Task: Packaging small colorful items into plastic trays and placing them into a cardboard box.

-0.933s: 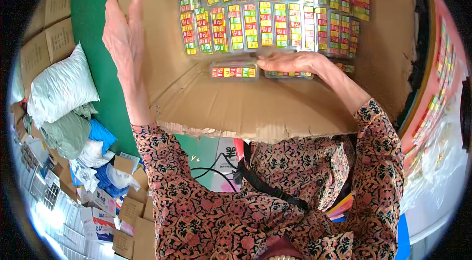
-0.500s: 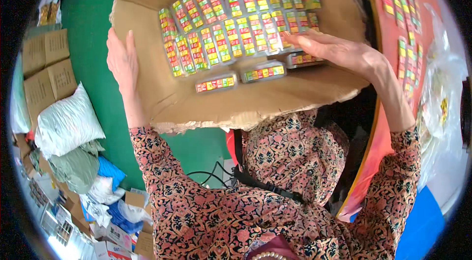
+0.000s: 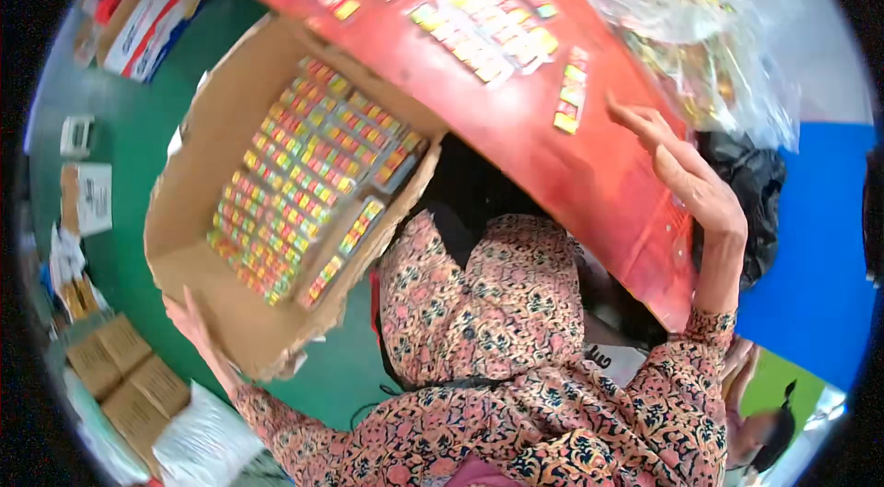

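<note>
A torn-edged cardboard box [image 3: 175, 202] stands tilted at the left, its inside lined with rows of small clear packs of multicoloured pieces [image 3: 295, 174]. Two packs [image 3: 341, 250] lie apart from those rows, along the near wall. My left hand [image 3: 195, 330] grips the box's lower left rim, with the thumb over the edge and the fingers along the outside. Over the red table [image 3: 516, 151] my right hand [image 3: 686, 169] is open, fingers stretched out and holding nothing. Closest to its fingertips lies a single pack [image 3: 572, 91] on the table.
More packs [image 3: 479, 31] lie across the table, slightly blurred. Clear plastic bags [image 3: 681, 36] cover its far right side, with a black bag [image 3: 746, 202] beyond. Closed cartons [image 3: 129, 376] and a white sack [image 3: 207, 441] sit lower left. Another person [image 3: 760, 436] is at the lower right.
My view has swung right, so box and table appear turned and further left. My right hand has left the packs inside the box and is now above the table.
</note>
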Motion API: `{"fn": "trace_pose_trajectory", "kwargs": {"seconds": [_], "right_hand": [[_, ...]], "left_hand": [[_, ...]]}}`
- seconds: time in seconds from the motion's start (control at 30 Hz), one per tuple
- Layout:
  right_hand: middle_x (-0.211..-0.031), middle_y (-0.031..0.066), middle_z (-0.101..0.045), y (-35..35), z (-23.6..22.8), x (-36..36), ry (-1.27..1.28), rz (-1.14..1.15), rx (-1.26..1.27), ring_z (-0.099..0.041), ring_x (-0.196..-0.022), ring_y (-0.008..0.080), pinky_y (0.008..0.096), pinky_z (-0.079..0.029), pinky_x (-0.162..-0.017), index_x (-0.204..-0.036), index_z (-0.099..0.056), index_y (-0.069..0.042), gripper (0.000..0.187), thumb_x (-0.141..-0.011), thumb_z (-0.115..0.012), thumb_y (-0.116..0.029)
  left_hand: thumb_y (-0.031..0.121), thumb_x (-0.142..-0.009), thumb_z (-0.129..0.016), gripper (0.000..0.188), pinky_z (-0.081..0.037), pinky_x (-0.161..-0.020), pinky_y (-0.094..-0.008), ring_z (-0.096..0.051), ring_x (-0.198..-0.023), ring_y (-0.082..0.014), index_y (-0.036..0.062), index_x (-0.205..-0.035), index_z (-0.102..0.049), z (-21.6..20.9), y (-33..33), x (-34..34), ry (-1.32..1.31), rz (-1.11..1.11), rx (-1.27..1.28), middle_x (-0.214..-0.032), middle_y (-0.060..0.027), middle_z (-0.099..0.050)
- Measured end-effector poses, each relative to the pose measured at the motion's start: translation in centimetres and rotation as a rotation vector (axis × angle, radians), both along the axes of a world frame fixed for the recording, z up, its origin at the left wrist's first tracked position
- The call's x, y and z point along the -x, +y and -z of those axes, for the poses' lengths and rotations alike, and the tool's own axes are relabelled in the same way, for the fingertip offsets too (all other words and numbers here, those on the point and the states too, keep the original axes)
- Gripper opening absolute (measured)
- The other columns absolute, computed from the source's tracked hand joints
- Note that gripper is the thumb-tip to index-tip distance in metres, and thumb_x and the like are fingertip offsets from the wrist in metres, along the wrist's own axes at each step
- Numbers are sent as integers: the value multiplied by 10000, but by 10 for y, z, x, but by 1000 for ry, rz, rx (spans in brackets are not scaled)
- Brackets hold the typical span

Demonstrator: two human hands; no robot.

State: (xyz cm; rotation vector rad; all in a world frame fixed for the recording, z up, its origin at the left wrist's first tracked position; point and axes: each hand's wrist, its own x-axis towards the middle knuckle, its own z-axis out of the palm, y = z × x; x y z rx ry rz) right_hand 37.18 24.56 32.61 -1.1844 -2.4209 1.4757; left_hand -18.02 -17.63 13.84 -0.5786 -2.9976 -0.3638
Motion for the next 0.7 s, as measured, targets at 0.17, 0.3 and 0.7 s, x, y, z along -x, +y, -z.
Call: {"fn": "trace_pose_trajectory", "kwargs": {"seconds": [0.17, 0.3, 0.7], "right_hand": [[-1336, 135, -328, -26, 15, -59, -86, 151, 27, -271, -1282, 266, 350, -169, -1070, -1384, -348, -45, 525, -929, -481, -272], [-1309, 178, -342, -38, 32, -55, -149, 106, -154, -304, -1250, 308, 374, -242, -1048, -1371, -347, -33, 535, -905, -515, -234], [-985, 152, -492, -14, 102, -45, -129, 360, -640, -490, -931, 333, 405, -400, -751, -848, -493, -3, 188, -751, -647, -52]], "left_hand": [[282, -886, -564, 536, -393, -937, -401, -491, -1079, -374, -12, -1306, -408, -30, 38, -5, 281, 197, 96, -1212, -222, -506], [235, -904, -543, 417, -396, -932, -381, -496, -1106, -311, 0, -1243, -480, -89, 155, -101, 71, 445, -244, -1204, -196, -506], [123, -811, -636, 395, -427, -895, -421, -509, -1043, -385, -67, -1136, -516, -95, 346, -348, -236, 1339, -470, -1137, -236, -519]]}}
